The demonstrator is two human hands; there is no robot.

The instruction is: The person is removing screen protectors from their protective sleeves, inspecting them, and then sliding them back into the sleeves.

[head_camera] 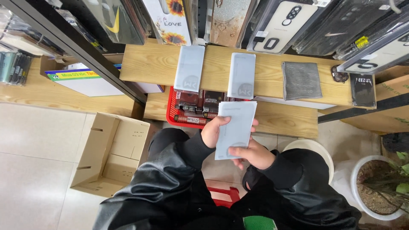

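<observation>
Left hand [215, 131] and right hand [254, 154], fingers closed on pale grey flat packet [235, 127], above red basket [174, 111] below wooden worktop [149, 64].

Jacket: black, glossy, leather-like, creased at the elbows.
Sleeves: long, reaching both wrists, ending in matte black knit cuffs.
Left hand [214, 131]: bare, no glove.
Right hand [254, 154]: bare, no glove.

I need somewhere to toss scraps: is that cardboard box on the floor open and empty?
Open and empty: the box lies with its flaps spread, and only bare cardboard shows inside.
</observation>
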